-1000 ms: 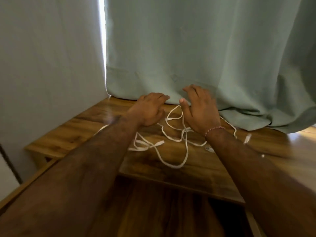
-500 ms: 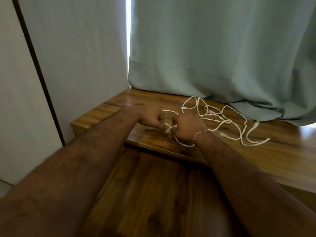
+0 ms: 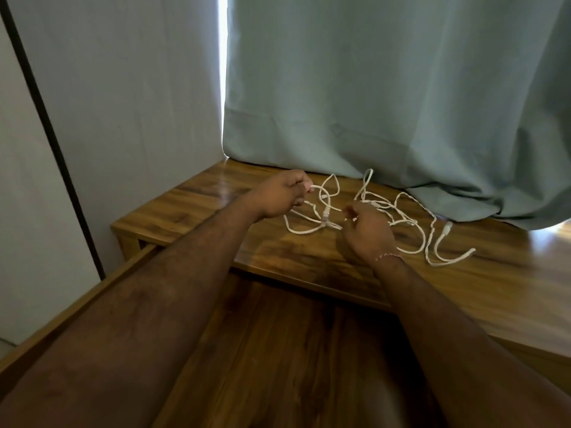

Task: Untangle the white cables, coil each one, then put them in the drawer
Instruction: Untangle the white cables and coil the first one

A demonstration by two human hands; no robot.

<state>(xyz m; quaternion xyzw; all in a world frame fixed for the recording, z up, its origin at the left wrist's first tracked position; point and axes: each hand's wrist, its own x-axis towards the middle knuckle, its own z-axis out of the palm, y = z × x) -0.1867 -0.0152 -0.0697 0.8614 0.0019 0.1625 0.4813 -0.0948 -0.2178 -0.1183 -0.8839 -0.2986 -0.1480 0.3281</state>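
The white cables [image 3: 411, 225] lie in a loose tangle on the wooden tabletop [image 3: 191, 208], spreading from the middle to the right under the curtain hem. My left hand [image 3: 279, 196] is raised a little over the left part of the tangle, fingers pinched on a cable end. My right hand [image 3: 366, 231] sits to its right, fingers closed on a strand in the middle of the tangle. A loop with a plug [image 3: 326, 214] hangs between the two hands. The open drawer [image 3: 278, 350] lies below the tabletop's front edge, under my forearms.
A grey-green curtain [image 3: 386, 103] hangs at the back and bunches on the table at the right. A pale wall [image 3: 123, 88] closes off the left side. The drawer's left rim [image 3: 77, 307] runs diagonally at the lower left.
The hands closed on the cables, came together, then drew apart, the left one lifting a cable end. The tangle has spread to the right. The view has shifted left.
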